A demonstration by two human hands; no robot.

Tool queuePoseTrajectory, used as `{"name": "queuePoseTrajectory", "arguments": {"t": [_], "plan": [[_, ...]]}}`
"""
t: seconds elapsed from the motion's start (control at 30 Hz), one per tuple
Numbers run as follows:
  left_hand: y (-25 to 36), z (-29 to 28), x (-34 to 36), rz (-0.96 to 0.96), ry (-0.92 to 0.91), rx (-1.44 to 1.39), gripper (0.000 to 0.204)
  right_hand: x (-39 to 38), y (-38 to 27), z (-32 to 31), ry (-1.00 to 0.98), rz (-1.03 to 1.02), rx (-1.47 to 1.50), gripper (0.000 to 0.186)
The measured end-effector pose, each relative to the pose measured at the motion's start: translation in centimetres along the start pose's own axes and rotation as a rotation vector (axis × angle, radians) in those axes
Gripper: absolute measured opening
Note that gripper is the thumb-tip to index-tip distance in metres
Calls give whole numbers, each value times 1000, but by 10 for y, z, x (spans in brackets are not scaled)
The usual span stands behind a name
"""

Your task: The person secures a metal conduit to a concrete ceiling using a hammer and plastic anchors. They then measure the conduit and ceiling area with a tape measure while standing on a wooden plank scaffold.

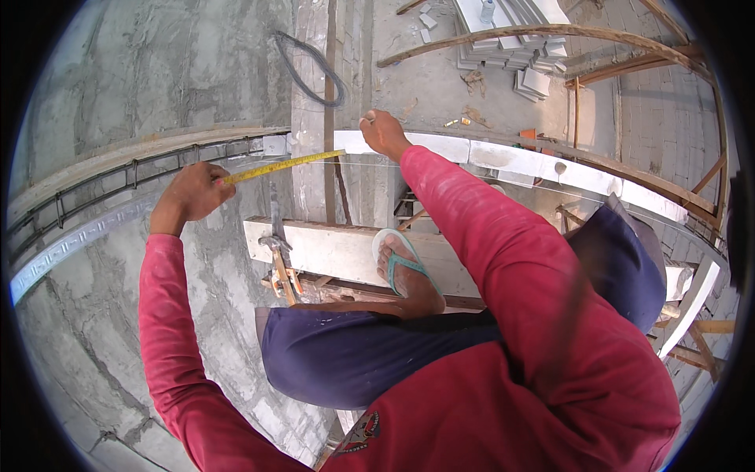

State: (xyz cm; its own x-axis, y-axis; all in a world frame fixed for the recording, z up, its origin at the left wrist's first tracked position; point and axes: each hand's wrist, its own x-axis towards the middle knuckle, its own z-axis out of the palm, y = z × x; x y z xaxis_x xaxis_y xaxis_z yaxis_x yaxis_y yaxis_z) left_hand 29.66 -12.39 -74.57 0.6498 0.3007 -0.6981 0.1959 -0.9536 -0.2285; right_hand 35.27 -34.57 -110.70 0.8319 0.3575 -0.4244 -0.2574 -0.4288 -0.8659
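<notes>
My left hand (195, 193) is closed around one end of a tape measure, whose body is hidden by the fingers. From it the yellow tape blade (287, 164) stretches right, its free end just short of the white blocks (440, 147). My right hand (385, 134) is curled shut above the left part of those blocks, past the tape's end; whatever its fingers may hold is hidden. A thin string (535, 186) runs along the near side of the blocks. Below the tape, a hammer (279, 263) rests at the left end of a plank (330, 248).
My sandalled foot (405, 271) stands on the plank. Steel bars (134, 171) and a pale metal strip (75, 244) run along the left. A coil of dark wire (311, 71) lies beyond. White slabs (511, 39) are stacked far below at the right, near wooden poles (598, 31).
</notes>
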Motion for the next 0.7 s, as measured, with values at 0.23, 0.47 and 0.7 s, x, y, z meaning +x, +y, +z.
{"name": "queuePoseTrajectory", "arguments": {"t": [0.23,0.47,0.7], "plan": [[-12,2,10,30,34,39,45,4,12,11,33,6,73,40],[-15,-9,-3,204,67,-202,42,-49,-49,3,177,129,403,29],[-3,-14,-45,265,-44,-715,36,-157,-132,-48,359,181,488,30]]}}
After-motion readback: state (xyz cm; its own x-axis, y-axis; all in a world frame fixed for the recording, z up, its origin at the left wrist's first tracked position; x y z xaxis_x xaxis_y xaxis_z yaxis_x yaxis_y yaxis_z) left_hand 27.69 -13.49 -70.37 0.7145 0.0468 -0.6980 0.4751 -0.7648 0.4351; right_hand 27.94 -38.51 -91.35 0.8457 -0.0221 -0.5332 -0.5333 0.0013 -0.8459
